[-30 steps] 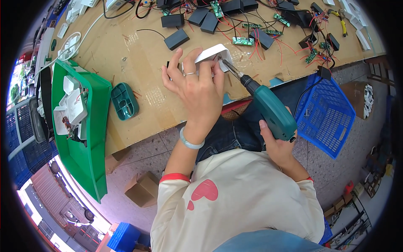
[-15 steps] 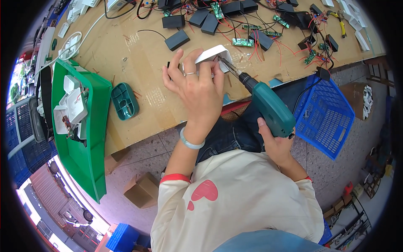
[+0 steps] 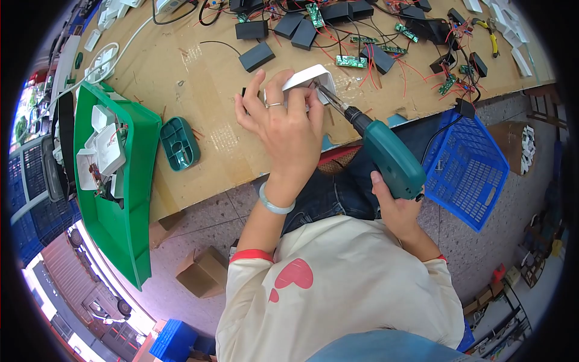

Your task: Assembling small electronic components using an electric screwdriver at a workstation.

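Note:
A white plastic casing point(image 3: 318, 75) stands tilted on the cardboard-covered table, its hollow side toward me. My left hand point(image 3: 286, 130) reaches into that hollow from the left, thumb and index finger pinched at its edge. Any small part between those fingertips is hidden. In my right hand point(image 3: 395, 205) is a teal gun-shaped power tool point(image 3: 392, 158) with a black collar and slim metal tip. The tip enters the casing close to my left fingertips. Most of my right fingers are out of sight behind the tool's body.
Black boxes point(image 3: 257, 57), green circuit boards point(image 3: 351, 61) and red wires lie at the back. A green compartment tray point(image 3: 179, 145) sits left, beside a green bin point(image 3: 137, 235) holding white casings. Yellow-handled pliers point(image 3: 494, 43) lie far right. A blue basket point(image 3: 482, 208) stands below the table edge.

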The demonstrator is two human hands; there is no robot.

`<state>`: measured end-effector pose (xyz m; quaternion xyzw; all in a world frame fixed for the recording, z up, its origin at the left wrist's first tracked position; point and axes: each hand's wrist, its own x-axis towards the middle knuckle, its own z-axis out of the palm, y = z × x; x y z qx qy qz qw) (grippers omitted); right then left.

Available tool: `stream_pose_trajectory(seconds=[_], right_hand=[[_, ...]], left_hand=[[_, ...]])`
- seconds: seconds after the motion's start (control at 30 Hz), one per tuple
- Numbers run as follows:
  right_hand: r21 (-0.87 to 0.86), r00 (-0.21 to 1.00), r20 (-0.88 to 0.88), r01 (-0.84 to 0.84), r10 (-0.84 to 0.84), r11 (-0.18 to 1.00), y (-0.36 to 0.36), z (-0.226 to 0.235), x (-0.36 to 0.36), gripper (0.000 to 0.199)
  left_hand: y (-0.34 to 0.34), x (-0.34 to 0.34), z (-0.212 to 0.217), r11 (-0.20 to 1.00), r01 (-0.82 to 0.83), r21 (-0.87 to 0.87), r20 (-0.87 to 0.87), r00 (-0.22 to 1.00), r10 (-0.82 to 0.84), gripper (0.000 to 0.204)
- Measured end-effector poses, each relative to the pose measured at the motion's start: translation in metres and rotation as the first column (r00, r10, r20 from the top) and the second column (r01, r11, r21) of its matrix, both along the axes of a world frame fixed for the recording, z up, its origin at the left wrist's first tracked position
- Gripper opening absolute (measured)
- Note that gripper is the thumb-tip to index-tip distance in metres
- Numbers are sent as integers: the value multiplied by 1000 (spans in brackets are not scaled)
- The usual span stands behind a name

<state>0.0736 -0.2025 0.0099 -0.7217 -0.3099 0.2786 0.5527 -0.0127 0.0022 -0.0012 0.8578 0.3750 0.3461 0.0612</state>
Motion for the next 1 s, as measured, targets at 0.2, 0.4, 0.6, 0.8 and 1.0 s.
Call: stream_pose_trajectory(seconds=[0.2,0.4,0.6,0.8,1.0], right_hand=[[0,1000,10,11,-11,1000,-2,-1,1,26],[-18,1000,-8,30,-30,999,-5,-1,0,26],[-7,999,-4,37,-37,999,-6,-1,-1,26],[-13,999,10,33,-33,999,-7,0,1,26],[-13,999,-10,53,-53,999,-10,-1,0,26]], left_hand=[[0,0,-1,1000,-8,-2,-1,1000,8,12],[0,0,-1,1000,-8,-5,0,1000,8,11],[0,0,-1,1000,-5,-2,-1,1000,5,11],[0,0,-1,1000,-11,-4,-7,1000,11,10],[0,1,-2,1000,-6,0,0,1000,6,9]])
